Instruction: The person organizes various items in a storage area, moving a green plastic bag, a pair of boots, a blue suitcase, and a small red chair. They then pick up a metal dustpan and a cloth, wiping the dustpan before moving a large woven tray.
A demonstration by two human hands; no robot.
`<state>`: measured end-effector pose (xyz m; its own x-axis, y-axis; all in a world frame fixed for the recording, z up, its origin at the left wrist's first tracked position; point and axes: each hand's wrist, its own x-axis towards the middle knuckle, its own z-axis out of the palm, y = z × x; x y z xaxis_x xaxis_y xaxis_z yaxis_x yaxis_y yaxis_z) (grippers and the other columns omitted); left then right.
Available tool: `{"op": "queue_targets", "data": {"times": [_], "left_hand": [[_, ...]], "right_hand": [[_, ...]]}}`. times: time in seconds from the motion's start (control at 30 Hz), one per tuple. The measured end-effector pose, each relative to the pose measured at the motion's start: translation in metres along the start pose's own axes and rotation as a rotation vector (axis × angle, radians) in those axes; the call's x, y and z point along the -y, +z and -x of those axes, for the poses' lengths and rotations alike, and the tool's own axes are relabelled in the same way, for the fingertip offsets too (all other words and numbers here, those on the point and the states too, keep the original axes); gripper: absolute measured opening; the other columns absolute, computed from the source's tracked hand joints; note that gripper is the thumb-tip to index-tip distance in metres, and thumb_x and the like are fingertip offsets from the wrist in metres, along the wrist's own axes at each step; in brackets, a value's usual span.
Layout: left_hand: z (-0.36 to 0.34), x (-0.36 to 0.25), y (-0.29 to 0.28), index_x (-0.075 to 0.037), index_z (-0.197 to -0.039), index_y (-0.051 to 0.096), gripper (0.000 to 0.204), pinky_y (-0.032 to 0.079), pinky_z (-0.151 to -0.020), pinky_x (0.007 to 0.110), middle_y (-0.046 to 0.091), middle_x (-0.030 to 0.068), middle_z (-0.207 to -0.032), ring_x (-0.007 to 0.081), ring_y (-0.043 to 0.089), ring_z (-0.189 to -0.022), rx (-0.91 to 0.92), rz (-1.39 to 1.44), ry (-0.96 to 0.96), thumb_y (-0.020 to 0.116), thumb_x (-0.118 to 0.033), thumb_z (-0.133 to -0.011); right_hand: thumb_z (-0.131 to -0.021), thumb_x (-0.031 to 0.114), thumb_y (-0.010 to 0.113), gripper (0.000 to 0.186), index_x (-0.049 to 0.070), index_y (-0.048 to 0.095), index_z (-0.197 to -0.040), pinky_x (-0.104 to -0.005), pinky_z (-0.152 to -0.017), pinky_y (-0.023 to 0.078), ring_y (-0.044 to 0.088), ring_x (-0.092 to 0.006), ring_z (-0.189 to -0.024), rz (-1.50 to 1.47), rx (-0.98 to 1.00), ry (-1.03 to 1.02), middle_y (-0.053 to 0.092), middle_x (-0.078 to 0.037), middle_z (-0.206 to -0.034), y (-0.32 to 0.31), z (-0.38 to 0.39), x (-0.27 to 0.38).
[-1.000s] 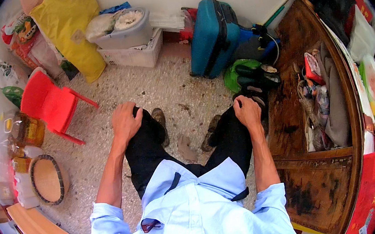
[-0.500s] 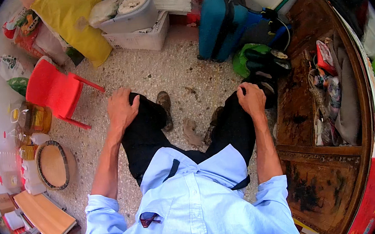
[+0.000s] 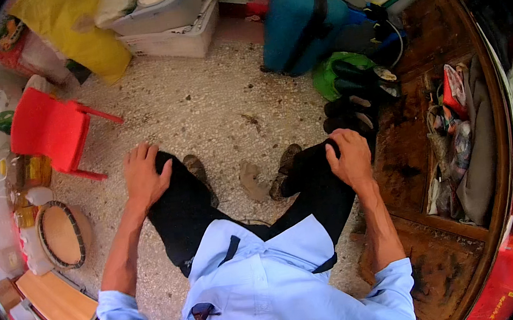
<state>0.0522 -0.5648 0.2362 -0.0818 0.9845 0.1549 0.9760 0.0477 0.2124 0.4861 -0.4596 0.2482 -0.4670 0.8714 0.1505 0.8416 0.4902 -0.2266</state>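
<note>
My left hand (image 3: 147, 180) rests palm-down on my left knee, its fingers draped apart over the dark trousers (image 3: 183, 228). My right hand (image 3: 350, 157) lies in the same way on my right knee, holding nothing. Between my feet, in worn brown shoes (image 3: 195, 170), a crumpled beige-grey cloth (image 3: 252, 179) lies on the speckled floor (image 3: 212, 102). Several dark shoes (image 3: 336, 113) and a green bag (image 3: 327, 79) sit just beyond my right knee.
Left: red child's chair (image 3: 60, 128), round woven basket (image 3: 56, 236), oil jugs (image 3: 36, 172), wooden board (image 3: 54, 300). Back: yellow sack (image 3: 57, 24), stacked bins (image 3: 169, 34), teal suitcase (image 3: 301, 22). Right: wooden cabinet (image 3: 445, 265) with an open compartment of fabrics and bags (image 3: 475, 135).
My legs and both hands appear slightly wider apart. The view has shifted as my head moves, so the surroundings along the back sit higher than a second ago.
</note>
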Motion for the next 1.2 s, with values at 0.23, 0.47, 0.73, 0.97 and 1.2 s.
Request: {"op": "queue_targets", "data": {"times": [0.23, 0.47, 0.73, 0.97, 1.2], "left_hand": [[-0.029, 0.023, -0.015, -0.001, -0.097, 0.059, 0.035, 0.041, -0.083, 0.043, 0.056, 0.0155, -0.099, 0.0338, 0.052, -0.095, 0.297, 0.019, 0.192, 0.065, -0.027, -0.075], [-0.061, 0.03, 0.008, 0.002, -0.097, 0.056, 0.035, 0.044, -0.081, 0.045, 0.057, 0.0188, -0.102, 0.0375, 0.054, -0.094, 0.333, 0.185, 0.19, 0.065, -0.017, -0.068], [-0.108, 0.041, 0.022, 0.001, -0.094, 0.056, 0.032, 0.046, -0.077, 0.044, 0.058, 0.0188, -0.1, 0.0376, 0.057, -0.09, 0.467, 0.328, 0.135, 0.064, -0.013, -0.067], [-0.102, 0.038, 0.008, 0.0, -0.089, 0.055, 0.023, 0.046, -0.071, 0.042, 0.057, 0.0167, -0.09, 0.0359, 0.055, -0.082, 0.581, 0.426, -0.026, 0.061, -0.013, -0.07], [-0.065, 0.029, -0.016, -0.001, -0.089, 0.057, 0.02, 0.048, -0.074, 0.044, 0.058, 0.0164, -0.086, 0.0353, 0.056, -0.084, 0.619, 0.442, -0.168, 0.06, -0.017, -0.076]], "right_hand": [[-0.08, 0.013, 0.062, 0.018, 0.003, 0.062, -0.095, -0.0441, -0.082, 0.045, 0.058, -0.0349, -0.089, -0.114, 0.231, -0.048, 0.063, -0.016, -0.091, -0.002, -0.047, -0.008], [-0.079, 0.005, 0.06, 0.012, 0.003, 0.063, -0.091, -0.0407, -0.074, 0.047, 0.06, -0.0348, -0.082, -0.28, 0.313, 0.098, 0.064, -0.016, -0.089, 0.013, -0.077, -0.012], [-0.079, 0.001, 0.056, 0.014, 0.003, 0.063, -0.091, -0.0395, -0.074, 0.048, 0.061, -0.0341, -0.081, -0.364, 0.405, 0.156, 0.064, -0.016, -0.089, 0.029, -0.116, -0.038], [-0.081, 0.006, 0.055, 0.011, 0.005, 0.063, -0.089, -0.0397, -0.071, 0.049, 0.061, -0.0349, -0.077, -0.411, 0.57, 0.202, 0.063, -0.016, -0.083, 0.021, -0.126, -0.03], [-0.08, 0.014, 0.059, 0.017, 0.006, 0.063, -0.094, -0.0451, -0.074, 0.05, 0.061, -0.0379, -0.081, -0.403, 0.708, 0.232, 0.065, -0.018, -0.085, 0.016, -0.112, 0.001]]}}
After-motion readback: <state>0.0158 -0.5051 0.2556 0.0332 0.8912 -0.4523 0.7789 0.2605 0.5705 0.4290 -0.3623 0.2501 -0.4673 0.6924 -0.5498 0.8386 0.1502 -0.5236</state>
